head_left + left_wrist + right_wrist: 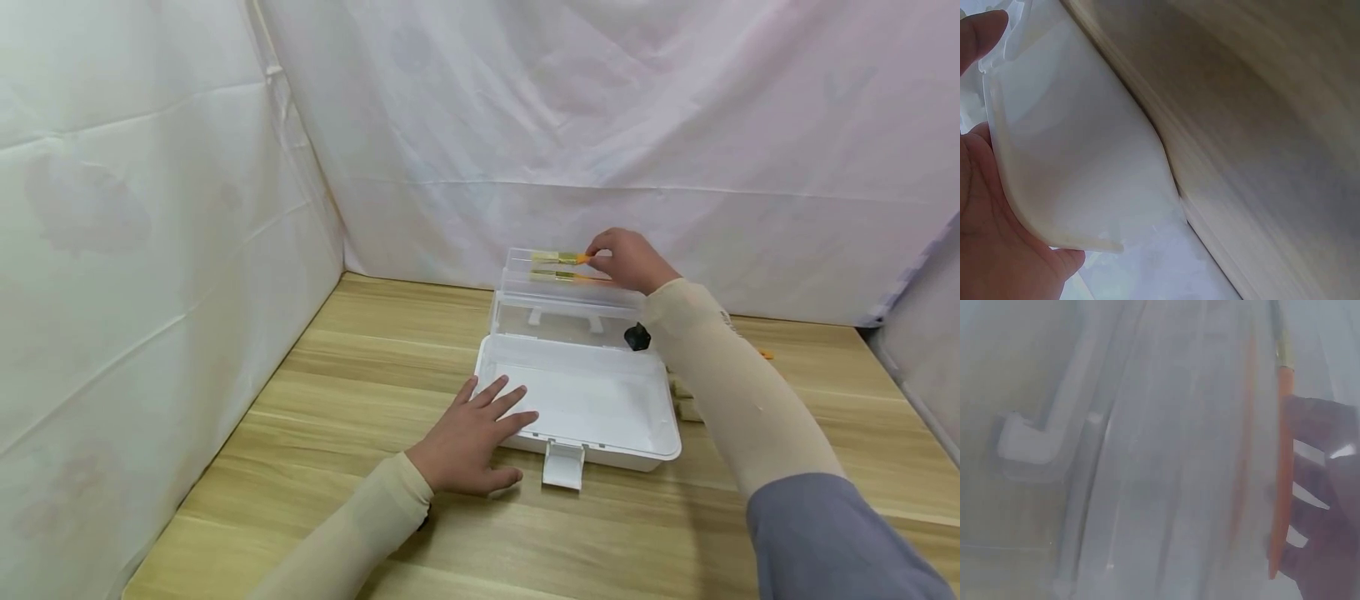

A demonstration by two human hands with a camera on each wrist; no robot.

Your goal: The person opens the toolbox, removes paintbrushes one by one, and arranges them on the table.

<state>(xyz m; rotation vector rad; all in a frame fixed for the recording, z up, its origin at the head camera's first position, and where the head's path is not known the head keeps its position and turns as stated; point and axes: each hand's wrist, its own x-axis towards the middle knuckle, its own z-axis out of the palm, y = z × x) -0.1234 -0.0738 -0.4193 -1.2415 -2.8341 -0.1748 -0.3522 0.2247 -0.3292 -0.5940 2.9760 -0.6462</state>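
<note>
A white plastic box (577, 398) stands with its lid raised behind it and a clear tray (517, 287) at the back. My left hand (468, 442) rests at the box's front left corner, fingers spread over the rim. In the left wrist view the palm lies along the box's wall (1079, 144). My right hand (633, 258) pinches the orange handle of a flat paintbrush (558, 258) above the clear tray, bristles to the left. A second brush shape (555, 275) shows just below it. Through hazy plastic, the right wrist view shows fingers along the orange handle (1284, 469).
An open white latch (563, 465) hangs at the box's front. To the right, partly behind my right sleeve, lie pale brush bristles (688, 410) and an orange handle tip (765, 354). A black object (637, 337) is at my right wrist. White cloth (600, 125) hangs behind the wooden table (360, 333).
</note>
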